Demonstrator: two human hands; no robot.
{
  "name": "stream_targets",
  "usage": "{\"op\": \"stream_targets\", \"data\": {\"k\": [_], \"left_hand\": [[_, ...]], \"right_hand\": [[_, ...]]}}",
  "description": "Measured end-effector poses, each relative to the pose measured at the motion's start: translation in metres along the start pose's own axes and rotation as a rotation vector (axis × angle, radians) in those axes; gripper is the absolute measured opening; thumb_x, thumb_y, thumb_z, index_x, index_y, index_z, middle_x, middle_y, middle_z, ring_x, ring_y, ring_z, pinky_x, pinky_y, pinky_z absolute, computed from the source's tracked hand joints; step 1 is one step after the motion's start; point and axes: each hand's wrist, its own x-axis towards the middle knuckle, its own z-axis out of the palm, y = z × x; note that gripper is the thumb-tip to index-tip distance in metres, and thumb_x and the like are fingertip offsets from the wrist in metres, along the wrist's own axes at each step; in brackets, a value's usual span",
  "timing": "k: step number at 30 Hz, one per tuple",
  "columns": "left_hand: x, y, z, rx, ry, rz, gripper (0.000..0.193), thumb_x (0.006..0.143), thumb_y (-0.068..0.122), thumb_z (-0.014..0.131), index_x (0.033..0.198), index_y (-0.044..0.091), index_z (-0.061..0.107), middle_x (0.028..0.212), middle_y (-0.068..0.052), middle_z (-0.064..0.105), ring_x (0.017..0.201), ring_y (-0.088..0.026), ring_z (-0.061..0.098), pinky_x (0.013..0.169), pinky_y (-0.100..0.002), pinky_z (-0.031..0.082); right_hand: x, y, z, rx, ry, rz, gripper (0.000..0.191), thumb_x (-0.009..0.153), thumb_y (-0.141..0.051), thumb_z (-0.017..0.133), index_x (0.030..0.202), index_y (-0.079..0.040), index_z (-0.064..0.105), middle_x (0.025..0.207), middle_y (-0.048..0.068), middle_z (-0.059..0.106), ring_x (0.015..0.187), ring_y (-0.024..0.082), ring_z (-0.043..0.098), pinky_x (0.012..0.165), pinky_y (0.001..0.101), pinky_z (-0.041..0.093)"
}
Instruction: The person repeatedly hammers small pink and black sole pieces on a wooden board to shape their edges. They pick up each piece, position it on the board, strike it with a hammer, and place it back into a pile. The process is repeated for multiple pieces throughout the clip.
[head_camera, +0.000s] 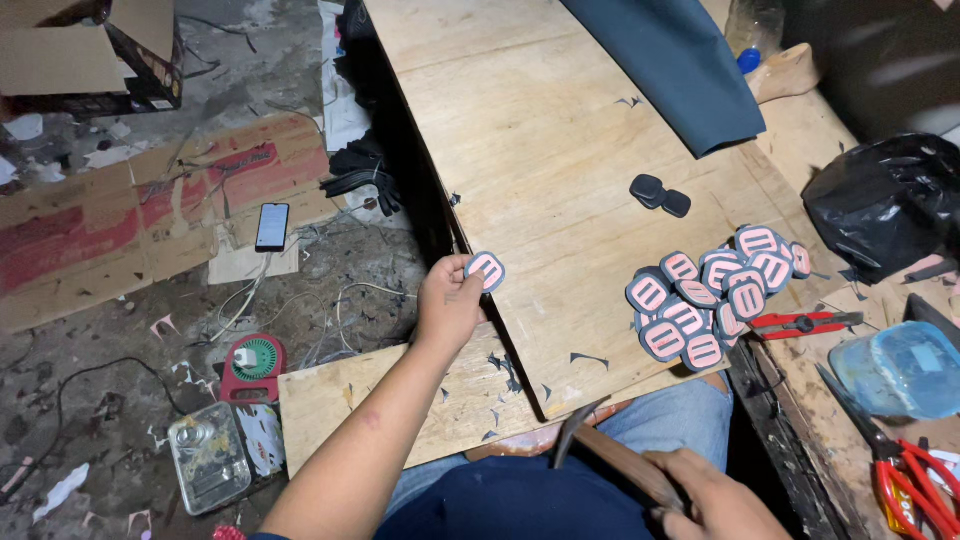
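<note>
I see the left hand (447, 300) pinching a pink-and-grey rounded rubber patch (486, 270) over the plywood worktop (540, 150); the right hand (705, 492) grips a wooden-handled hammer (600, 445)

1. Pink patch (486, 270): a rounded piece with dark edge and two dark bars, pinched upright at the left hand's fingertips.
2. Hammer (600, 447): wooden handle gripped in the right hand, metal head pointing left.
</note>
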Motion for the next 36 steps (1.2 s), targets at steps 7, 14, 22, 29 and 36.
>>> {"op": "stream_targets", "data": {"k": [7, 14, 22, 29, 36], "left_hand": [[0.001, 0.001, -0.001, -0.037, -0.01, -0.037, 0.021, 0.094, 0.009, 0.063, 0.113, 0.0, 0.063, 0.092, -0.008, 0.073, 0.062, -0.007, 0.064, 0.044, -0.026, 0.049], [0.012, -0.003, -0.004, -0.009, 0.018, -0.071, 0.018, 0.09, 0.004, 0.066, 0.107, -0.002, 0.067, 0.089, -0.009, 0.071, 0.062, -0.016, 0.061, 0.05, -0.029, 0.047], [0.035, -0.021, -0.008, -0.079, 0.016, 0.002, 0.017, 0.087, -0.003, 0.068, 0.103, -0.006, 0.07, 0.091, -0.01, 0.075, 0.078, -0.013, 0.07, 0.073, -0.025, 0.056], [0.036, -0.022, -0.007, 0.0, 0.062, -0.011, 0.014, 0.085, -0.002, 0.071, 0.099, -0.005, 0.072, 0.087, -0.009, 0.075, 0.074, -0.012, 0.069, 0.068, -0.025, 0.055], [0.035, -0.016, -0.003, 0.07, 0.068, -0.02, 0.008, 0.088, 0.001, 0.07, 0.094, -0.004, 0.072, 0.083, -0.009, 0.074, 0.065, -0.012, 0.065, 0.057, -0.027, 0.051]], "right_hand": [[-0.01, -0.044, -0.092, -0.032, -0.01, 0.325, 0.037, 0.074, -0.03, 0.091, 0.105, -0.013, 0.079, 0.105, 0.001, 0.065, 0.096, 0.011, 0.071, 0.075, 0.0282, 0.058], [0.078, -0.162, -0.123, -0.111, 0.709, 0.162, 0.036, 0.072, -0.021, 0.086, 0.099, -0.002, 0.07, 0.083, 0.008, 0.071, 0.068, 0.017, 0.067, 0.065, 0.0299, 0.051], [0.171, -0.162, -0.101, -0.016, 0.8, -0.008, 0.032, 0.081, -0.021, 0.087, 0.094, -0.001, 0.066, 0.083, 0.01, 0.066, 0.069, 0.02, 0.063, 0.065, 0.0313, 0.05], [0.199, -0.128, -0.062, 0.053, 0.427, 0.229, 0.031, 0.081, -0.031, 0.081, 0.096, -0.006, 0.072, 0.086, 0.013, 0.073, 0.073, 0.027, 0.071, 0.066, 0.0382, 0.054], [0.266, -0.133, -0.074, 0.006, 0.348, 0.071, 0.041, 0.095, -0.039, 0.066, 0.119, -0.006, 0.061, 0.09, 0.022, 0.072, 0.085, 0.043, 0.07, 0.07, 0.0477, 0.052]]}}
